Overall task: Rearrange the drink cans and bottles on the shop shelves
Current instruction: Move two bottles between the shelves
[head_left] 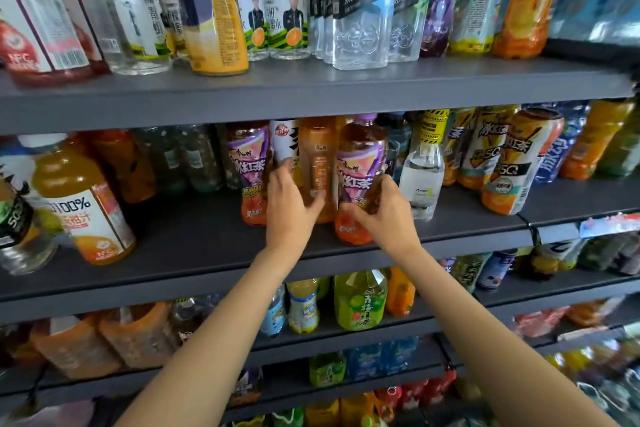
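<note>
I'm reading "SODA" on two clear bottles [360, 7] up top, "100%" on an orange juice bottle [83, 208], "5Q" on a tea bottle [509, 163].

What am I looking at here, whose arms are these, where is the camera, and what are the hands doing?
There is no machine here. The single picture comes from a wide-angle camera worn on a person's head, looking forward and down, so the two bare arms reaching in are that person's own.

They stand before dark grey shop shelves packed with drink bottles. On the middle shelf, the right hand grips a purple-labelled iced tea bottle near its base. The left hand reaches between that bottle and a matching iced tea bottle, fingers spread against an orange bottle behind them; I cannot tell if it grips it.

A clear bottle with a yellow cap wrap stands just right of the hands.
</note>
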